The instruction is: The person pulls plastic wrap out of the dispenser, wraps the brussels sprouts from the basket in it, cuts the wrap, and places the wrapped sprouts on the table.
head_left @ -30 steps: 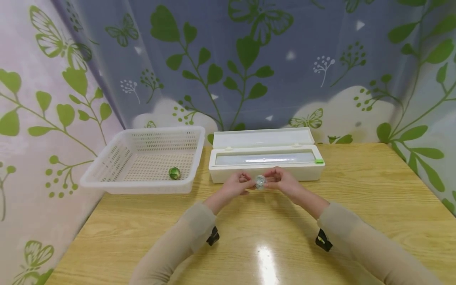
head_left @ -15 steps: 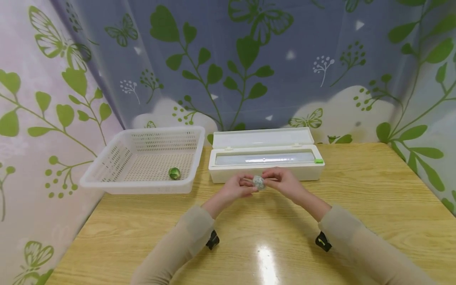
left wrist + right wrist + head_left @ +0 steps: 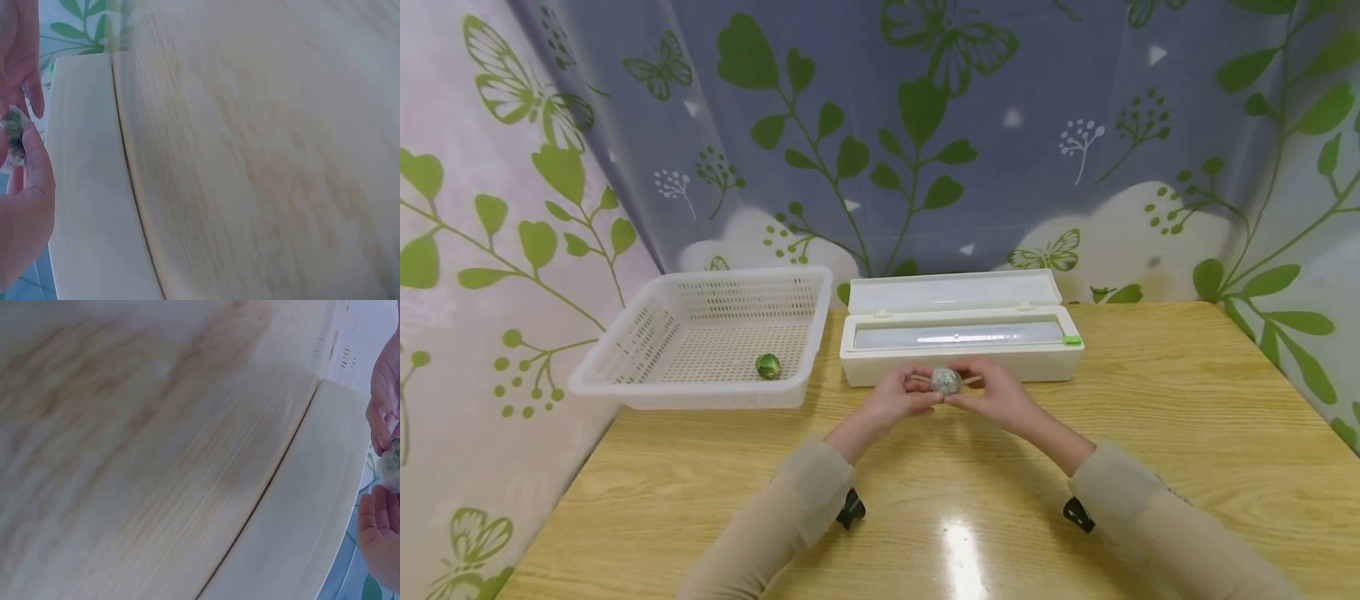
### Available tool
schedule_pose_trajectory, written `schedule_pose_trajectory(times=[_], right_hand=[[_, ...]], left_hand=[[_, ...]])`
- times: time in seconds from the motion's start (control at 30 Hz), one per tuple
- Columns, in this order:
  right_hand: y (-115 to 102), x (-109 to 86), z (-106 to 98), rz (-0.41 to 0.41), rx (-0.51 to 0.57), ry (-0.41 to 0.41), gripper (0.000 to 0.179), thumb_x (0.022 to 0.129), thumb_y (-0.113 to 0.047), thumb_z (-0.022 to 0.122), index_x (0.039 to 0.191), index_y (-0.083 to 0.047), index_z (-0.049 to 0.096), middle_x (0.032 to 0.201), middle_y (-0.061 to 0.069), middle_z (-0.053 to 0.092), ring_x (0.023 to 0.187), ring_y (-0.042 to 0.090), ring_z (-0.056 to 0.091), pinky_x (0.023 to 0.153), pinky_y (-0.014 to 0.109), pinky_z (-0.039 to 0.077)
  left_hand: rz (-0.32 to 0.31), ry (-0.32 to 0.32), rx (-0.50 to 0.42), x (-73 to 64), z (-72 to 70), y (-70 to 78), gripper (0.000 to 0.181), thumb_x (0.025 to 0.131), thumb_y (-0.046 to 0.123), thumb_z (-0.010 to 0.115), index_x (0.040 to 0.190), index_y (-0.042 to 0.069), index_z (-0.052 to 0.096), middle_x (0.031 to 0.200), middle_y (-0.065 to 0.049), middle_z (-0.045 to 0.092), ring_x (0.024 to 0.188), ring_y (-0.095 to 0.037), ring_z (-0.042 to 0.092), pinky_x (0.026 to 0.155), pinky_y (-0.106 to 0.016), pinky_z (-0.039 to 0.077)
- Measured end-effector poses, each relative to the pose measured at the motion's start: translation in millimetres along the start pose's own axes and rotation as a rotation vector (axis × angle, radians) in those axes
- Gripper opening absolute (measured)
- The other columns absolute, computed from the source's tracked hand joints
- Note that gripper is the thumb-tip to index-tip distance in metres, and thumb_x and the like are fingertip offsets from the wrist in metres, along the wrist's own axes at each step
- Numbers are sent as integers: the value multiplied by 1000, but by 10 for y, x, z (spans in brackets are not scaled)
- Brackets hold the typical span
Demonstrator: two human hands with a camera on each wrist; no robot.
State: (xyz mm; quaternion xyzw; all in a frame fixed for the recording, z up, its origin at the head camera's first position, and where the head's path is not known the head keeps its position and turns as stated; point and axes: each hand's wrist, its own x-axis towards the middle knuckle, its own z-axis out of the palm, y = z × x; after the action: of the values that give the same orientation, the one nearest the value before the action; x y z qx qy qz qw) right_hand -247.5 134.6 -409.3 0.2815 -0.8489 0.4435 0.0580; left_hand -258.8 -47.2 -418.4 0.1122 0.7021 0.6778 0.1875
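A small round Brussels sprout (image 3: 946, 381) wrapped in clear plastic film is held in front of the white box, above the table. My left hand (image 3: 901, 394) grips it from the left, with thumb and fingers curled at its side. From the right, my right hand (image 3: 992, 393) holds it between thumb and fingers. Pale ends of film stick out sideways toward both hands. In the left wrist view, green shows through the film on the sprout (image 3: 15, 139). The right wrist view cuts off part of the wrapped sprout (image 3: 390, 467) at its edge.
Behind the hands stands a white cling film dispenser (image 3: 880, 367), its lid (image 3: 955, 292) raised and a green slider (image 3: 1072, 340) at its right end. A white perforated basket (image 3: 700, 390) at the left holds one bare Brussels sprout (image 3: 768, 366). Patterned curtains surround the wooden table (image 3: 1165, 392).
The wrapped sprout has turned slightly between the fingers and stays in nearly the same place. My right hand's fingers and thumb have shifted their hold around it. Basket and dispenser have not moved.
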Motion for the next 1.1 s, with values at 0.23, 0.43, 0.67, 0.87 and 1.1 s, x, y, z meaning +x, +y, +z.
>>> schedule_pose_trajectory(times=[0.23,0.43,0.67,0.87,1.1], right_hand=[[6,-18,-21,-7,13,-1,35,75,-9,70,106,1,58,100,12,60,89,25,57,76,38,48],[45,-60,-89,6,19,17,36,76,-10,70,107,2,58,100,13,60,89,26,57,78,40,47],[150,-143,-212,59,0,34,37,76,-10,69,108,3,57,101,14,59,89,27,56,78,41,46],[202,-219,-324,77,-31,43,36,76,-10,69,107,4,57,100,15,59,89,28,56,78,40,46],[299,-314,-474,84,-76,60,36,76,-13,69,107,4,58,99,15,60,89,29,56,77,39,47]], left_hand=[[-6,-24,-16,-21,10,14,38,83,0,58,118,-5,45,102,-18,58,87,-23,59,76,-37,48],[1,-29,35,-50,-42,33,44,86,10,58,126,0,42,109,-18,56,96,-25,57,81,-38,46],[94,7,253,-93,-201,-16,37,88,16,55,121,1,48,109,-14,55,97,-22,54,80,-34,46],[192,21,433,-128,-309,-45,34,87,12,56,116,-4,50,108,-15,56,99,-25,52,81,-33,44],[265,95,532,-174,-417,-54,29,85,8,58,109,-6,54,108,-20,56,100,-30,53,84,-39,43]])
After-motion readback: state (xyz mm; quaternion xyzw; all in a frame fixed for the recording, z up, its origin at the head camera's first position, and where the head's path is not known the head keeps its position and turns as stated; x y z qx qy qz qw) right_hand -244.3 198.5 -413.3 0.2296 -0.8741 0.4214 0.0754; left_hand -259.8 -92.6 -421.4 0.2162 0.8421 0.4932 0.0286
